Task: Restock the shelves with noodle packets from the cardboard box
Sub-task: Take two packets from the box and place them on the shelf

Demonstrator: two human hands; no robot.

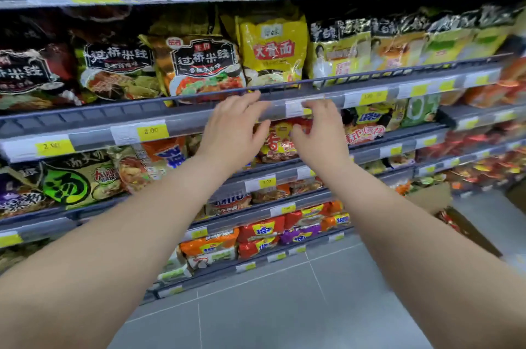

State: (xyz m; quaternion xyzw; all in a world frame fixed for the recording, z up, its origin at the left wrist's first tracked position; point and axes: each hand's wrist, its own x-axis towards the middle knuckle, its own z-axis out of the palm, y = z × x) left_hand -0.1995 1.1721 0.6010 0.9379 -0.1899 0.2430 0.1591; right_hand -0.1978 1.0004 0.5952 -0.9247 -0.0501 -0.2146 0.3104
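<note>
Your left hand (232, 132) and right hand (318, 135) hover empty, fingers loose; glossy crinkled noodle packets (205, 70) at twelve o'clock, grey tiled floor (284, 306) below.

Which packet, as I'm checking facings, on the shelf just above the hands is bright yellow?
The yellow packet with a red label, above the left hand; its neighbours show black panels.

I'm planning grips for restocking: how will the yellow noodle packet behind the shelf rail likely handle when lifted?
The yellow noodle packet has glossy, crinkled film, so probably slippery and floppy at its edges. It looks puffy, so likely light for its size. Standing upright behind the rail, it may tip once lifted clear.
</note>
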